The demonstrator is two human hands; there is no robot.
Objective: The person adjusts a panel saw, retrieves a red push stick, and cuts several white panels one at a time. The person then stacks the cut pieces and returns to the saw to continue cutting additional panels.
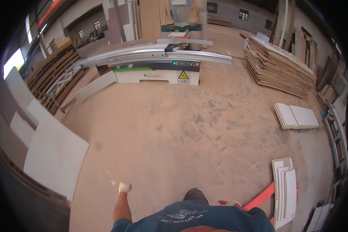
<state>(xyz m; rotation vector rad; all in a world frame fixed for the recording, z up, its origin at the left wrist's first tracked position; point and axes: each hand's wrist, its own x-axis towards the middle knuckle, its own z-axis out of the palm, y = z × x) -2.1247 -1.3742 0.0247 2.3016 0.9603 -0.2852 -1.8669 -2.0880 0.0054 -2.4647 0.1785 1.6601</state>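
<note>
My left hand (124,187), in a whitish glove, hangs out over the dusty floor at the end of my stretched arm. No object shows in it, and its fingers are too small to make out. Close to my body on the other side, my right hand (234,203) also looks whitish. My blue shirt covers part of it, and how its fingers lie is unclear. Just beside it shows a small red patch that I cannot identify. Nearest on the right lies a stack of narrow white boards (285,193) across red supports (260,196).
A sliding table saw (156,73) with long metal rails stands ahead. Large panels (56,150) lean at the left, near stacked brown boards (52,77). On the right are a tall pile of sheets (278,65) and a low stack of white panels (295,116).
</note>
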